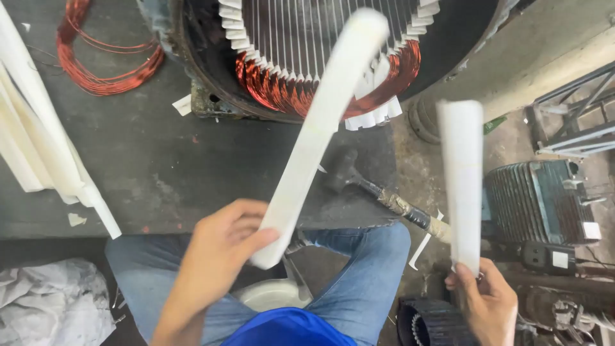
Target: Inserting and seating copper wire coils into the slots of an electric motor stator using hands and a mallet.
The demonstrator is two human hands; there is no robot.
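Both hands pinch long white insulation paper strips: left hand (214,253) holds one strip (320,128) slanting up across the copper-wound motor stator (301,57), right hand (483,298) holds another (461,182) upright.

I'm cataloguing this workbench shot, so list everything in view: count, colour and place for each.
motor stator: one, copper-red windings with white slot liners, top centre.
loose wire coil: one, copper-red, top left on the dark bench.
paper strips: a stack, white, left edge.
hammer: one, dark head, wrapped handle, centre right.
finned housing: one, grey, right.
crumpled cloth: one, grey-white, bottom left.
long strip: one, white, in the left hand.
short strip: one, white, in the right hand.
legs: blue jeans, bottom centre.
left hand: fingers closed on the long strip.
right hand: fingers closed on the short strip.
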